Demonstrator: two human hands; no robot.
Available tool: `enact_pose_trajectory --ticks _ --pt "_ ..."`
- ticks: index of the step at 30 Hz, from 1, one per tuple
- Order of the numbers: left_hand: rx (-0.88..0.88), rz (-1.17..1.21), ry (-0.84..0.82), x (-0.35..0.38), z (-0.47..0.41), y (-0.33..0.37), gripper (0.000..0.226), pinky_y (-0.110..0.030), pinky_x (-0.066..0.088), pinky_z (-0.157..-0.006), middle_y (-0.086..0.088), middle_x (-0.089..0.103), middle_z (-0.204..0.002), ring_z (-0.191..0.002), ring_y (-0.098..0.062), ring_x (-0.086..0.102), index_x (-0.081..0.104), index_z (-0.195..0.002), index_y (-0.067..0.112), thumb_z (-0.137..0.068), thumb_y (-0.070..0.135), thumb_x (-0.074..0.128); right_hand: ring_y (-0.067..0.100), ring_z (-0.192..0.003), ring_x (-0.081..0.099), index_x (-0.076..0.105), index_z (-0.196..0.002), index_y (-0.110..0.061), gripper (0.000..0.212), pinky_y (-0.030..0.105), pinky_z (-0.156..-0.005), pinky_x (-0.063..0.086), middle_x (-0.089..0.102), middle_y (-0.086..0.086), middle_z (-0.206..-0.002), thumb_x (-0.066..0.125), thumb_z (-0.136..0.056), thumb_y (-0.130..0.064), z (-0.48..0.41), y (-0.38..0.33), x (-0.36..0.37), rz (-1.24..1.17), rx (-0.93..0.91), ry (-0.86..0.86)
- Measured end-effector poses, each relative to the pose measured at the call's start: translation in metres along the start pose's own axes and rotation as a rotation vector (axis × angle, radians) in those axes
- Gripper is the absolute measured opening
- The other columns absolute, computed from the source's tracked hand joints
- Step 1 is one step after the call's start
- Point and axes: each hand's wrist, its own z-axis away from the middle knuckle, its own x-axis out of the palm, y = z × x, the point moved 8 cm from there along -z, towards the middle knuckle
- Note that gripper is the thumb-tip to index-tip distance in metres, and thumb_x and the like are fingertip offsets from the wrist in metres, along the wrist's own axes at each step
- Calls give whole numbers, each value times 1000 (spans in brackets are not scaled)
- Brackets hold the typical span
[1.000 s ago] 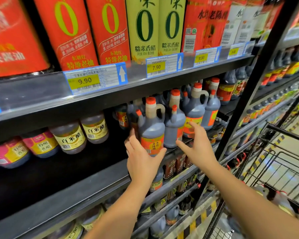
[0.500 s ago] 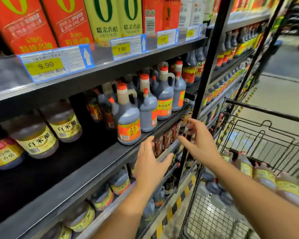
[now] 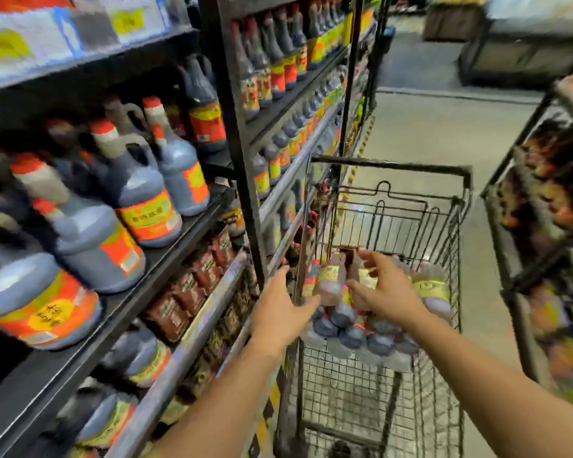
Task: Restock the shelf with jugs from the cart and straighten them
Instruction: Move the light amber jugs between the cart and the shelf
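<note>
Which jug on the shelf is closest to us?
The jug at the picture's left edge, with the yellow circle on its orange label; it looks biggest, while the other jugs stand farther along the shelf.

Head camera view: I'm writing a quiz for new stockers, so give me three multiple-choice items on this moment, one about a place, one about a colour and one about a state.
1. Where are the unshelved jugs?
A. in the wire cart
B. on the floor
C. on the top shelf

2. What colour are the caps of the shelf jugs?
A. green
B. white
C. red

3. What state is the right hand in?
A. clenched in a fist
B. open, fingers spread over the cart's jugs
C. out of view

Answers:
1 A: they sit inside the cart's mesh basket.
2 C: each pale neck ends in a red top.
3 B: its fingers are spread and hold nothing.
</note>
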Motion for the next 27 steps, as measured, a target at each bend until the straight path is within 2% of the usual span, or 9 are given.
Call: enact_pose_trajectory --ticks 4,7,10,14,17,19,21,25,27 --pt "-50 -35 -69 53 -41 12 82 -37 43 -101 -4 46 -141 -129 -25 46 35 -147 19 -80 48 73 24 -109 58 50 -130 -10 62 33 -85 45 61 7 -120 73 -81 -39 -22 71 -12 0 113 13" --pt "-84 -51 -116 89 -70 12 75 -28 38 -85 -5 50 -135 -122 -25 51 41 -141 20 -79 48 72 24 -108 59 48 -133 -16 62 36 -87 49 60 6 -122 72 -80 -39 -41 121 -12 -4 212 -44" --pt "-132 -108 -169 123 -100 5 72 -28 36 -78 -3 52 -131 -115 -24 54 43 -139 22 -79 49 72 25 -100 62 47 -129 -21 60 39 -81 52 62 7 -115 72 -78 -40 -61 169 -6 36 327 -105" --pt "-223 -154 -243 164 -136 -14 68 -34 46 -80 -5 52 -126 -109 -27 56 43 -136 23 -79 44 73 32 -103 60 44 -123 -15 61 44 -83 53 61 11 -115 72 -77 -44 -83 230 -5 156 458 -119" --pt "-272 -206 -295 189 -160 -30 72 -40 49 -85 -9 51 -127 -110 -31 55 43 -135 19 -76 46 72 36 -116 51 33 -137 -15 81 50 -92 49 49 14 -126 71 -74 -51 -91 268 -3 234 570 -121" --pt "-283 -212 -312 204 -176 -40 72 -39 50 -82 -12 55 -121 -103 -31 57 47 -130 16 -72 49 73 36 -122 45 31 -137 -16 87 50 -96 46 43 14 -132 73 -71 -53 -96 286 4 285 607 -146" --pt "-289 -227 -327 219 -191 -47 78 -38 50 -80 -14 57 -118 -103 -32 57 48 -129 12 -67 53 73 38 -126 41 28 -138 -17 89 49 -99 42 38 14 -137 75 -70 -48 -102 302 13 308 636 -187" --pt "-376 -224 -360 242 -211 -63 99 -43 51 -89 -14 53 -122 -108 -34 56 44 -127 10 -49 69 60 42 -130 34 17 -146 -15 100 51 -101 39 26 17 -146 77 -71 -40 -111 326 28 318 709 -265" --pt "-397 -265 -385 251 -219 -73 101 -40 49 -86 -16 48 -127 -112 -35 53 38 -134 9 -59 70 66 44 -128 35 12 -149 -16 104 52 -99 40 25 19 -146 77 -71 -42 -115 332 33 348 749 -284"
